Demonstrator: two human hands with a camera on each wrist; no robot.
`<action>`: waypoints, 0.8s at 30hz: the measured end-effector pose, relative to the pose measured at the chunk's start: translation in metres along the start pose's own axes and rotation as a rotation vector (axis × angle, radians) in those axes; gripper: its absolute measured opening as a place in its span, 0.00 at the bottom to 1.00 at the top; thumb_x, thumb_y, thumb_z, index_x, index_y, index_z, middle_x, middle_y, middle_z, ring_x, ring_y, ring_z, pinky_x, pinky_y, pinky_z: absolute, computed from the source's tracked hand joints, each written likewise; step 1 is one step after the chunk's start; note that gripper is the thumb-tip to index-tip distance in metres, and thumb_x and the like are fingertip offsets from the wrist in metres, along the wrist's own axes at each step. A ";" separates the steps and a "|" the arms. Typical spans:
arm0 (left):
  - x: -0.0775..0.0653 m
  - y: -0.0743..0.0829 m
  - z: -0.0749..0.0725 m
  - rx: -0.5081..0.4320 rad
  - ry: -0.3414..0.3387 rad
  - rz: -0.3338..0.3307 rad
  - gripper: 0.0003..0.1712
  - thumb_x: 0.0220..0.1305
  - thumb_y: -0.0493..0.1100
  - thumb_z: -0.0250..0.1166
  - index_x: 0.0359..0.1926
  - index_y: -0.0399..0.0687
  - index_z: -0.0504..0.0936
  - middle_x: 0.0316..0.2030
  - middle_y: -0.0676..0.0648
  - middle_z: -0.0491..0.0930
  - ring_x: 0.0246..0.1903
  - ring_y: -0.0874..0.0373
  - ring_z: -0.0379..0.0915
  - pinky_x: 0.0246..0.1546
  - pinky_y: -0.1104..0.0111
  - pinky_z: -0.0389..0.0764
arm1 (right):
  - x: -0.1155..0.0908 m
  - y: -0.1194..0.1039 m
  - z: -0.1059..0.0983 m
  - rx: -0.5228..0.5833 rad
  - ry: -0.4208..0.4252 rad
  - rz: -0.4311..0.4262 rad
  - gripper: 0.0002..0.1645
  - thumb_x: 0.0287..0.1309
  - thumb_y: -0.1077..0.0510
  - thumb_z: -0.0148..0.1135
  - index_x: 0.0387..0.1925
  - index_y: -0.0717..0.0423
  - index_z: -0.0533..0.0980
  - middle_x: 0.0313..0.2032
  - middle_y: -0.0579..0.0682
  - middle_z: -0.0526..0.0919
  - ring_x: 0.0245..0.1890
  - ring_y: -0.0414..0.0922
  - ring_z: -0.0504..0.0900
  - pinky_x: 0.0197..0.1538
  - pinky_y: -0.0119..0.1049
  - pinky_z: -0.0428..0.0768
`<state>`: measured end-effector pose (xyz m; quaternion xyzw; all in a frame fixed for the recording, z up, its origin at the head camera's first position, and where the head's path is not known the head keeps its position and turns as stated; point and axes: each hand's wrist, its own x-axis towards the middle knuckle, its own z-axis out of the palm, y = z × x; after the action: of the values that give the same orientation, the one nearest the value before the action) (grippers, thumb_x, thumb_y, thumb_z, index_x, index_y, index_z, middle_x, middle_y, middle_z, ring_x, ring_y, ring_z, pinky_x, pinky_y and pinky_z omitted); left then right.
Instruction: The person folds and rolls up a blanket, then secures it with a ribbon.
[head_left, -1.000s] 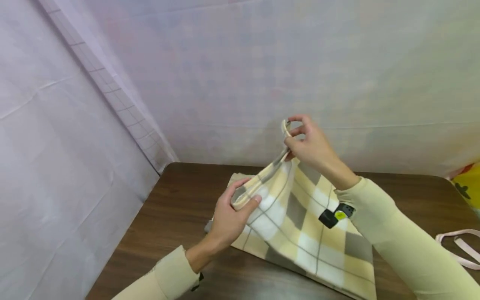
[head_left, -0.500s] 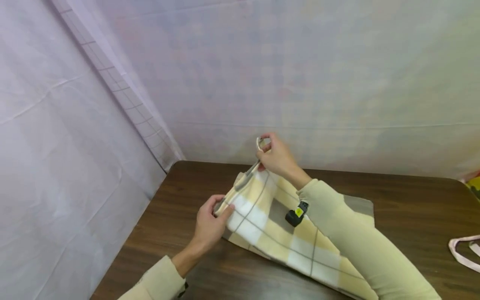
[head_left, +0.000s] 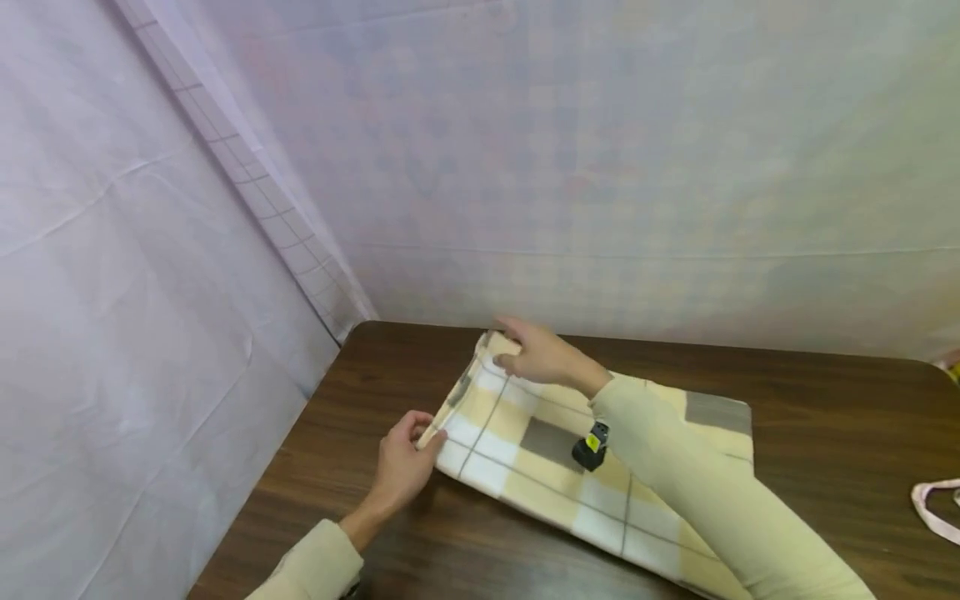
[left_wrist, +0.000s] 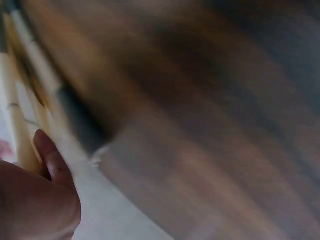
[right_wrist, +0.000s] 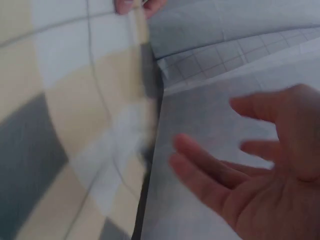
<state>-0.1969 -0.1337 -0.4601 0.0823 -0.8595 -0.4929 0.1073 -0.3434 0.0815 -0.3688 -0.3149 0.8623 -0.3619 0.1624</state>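
Note:
A folded plaid blanket (head_left: 525, 408) in cream, white and grey lies across the table, its left edge slightly raised. At the blanket's near left corner, my left hand (head_left: 405, 462) pinches the edge between thumb and fingers. The left wrist view shows that thumb (left_wrist: 52, 157) against the layered edge, with motion blur. Above the far left corner is my right hand (head_left: 546, 357). In the right wrist view the fingers (right_wrist: 205, 187) of this hand are spread apart, with nothing between them, beside the blanket's edge.
The brown wooden table (head_left: 360, 367) ends at a pale hanging sheet (head_left: 637, 208) behind it, and another sheet (head_left: 150, 333) hangs on the left. A pale pink strap (head_left: 930, 512) lies at the right.
Both hands moved left and the blanket's lifted left edge came down, laying it flatter. My right hand went from pinching the far corner to letting it go.

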 end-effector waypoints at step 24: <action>-0.047 0.020 0.053 0.615 -0.524 0.385 0.32 0.75 0.57 0.49 0.75 0.54 0.62 0.74 0.35 0.55 0.74 0.41 0.51 0.70 0.40 0.54 | -0.130 0.131 -0.027 -0.489 -0.244 -0.083 0.42 0.61 0.44 0.65 0.71 0.56 0.65 0.73 0.70 0.54 0.72 0.72 0.51 0.67 0.72 0.49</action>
<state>-0.1663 -0.0679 -0.4742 -0.1787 -0.9639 -0.1899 -0.0536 -0.3158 0.2524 -0.4387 -0.4209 0.8845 -0.1090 0.1692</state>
